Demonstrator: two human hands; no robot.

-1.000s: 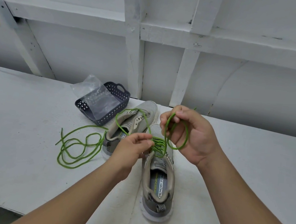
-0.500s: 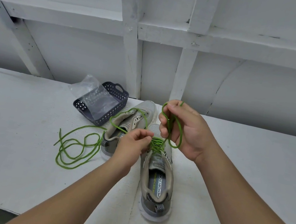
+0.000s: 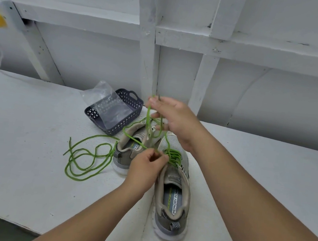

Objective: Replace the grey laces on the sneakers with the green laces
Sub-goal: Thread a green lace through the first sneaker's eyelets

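Green lace (image 3: 148, 119) pinched — both hands' fingers (image 3: 153, 101).

Two sneakers (image 3: 172, 199) sit side by side on the table (image 3: 18, 152); a loose lace (image 3: 86, 157) lies left of them, a basket (image 3: 114, 112) beyond, holding a bag (image 3: 105, 103).

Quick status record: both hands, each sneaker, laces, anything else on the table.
left hand: pinches green lace at near sneaker's eyelets
right hand: holds lace loop raised
near sneaker: green lace threaded
far sneaker: eyelets mostly hidden
spare lace: loose, left of far sneaker
basket: holds plastic bag
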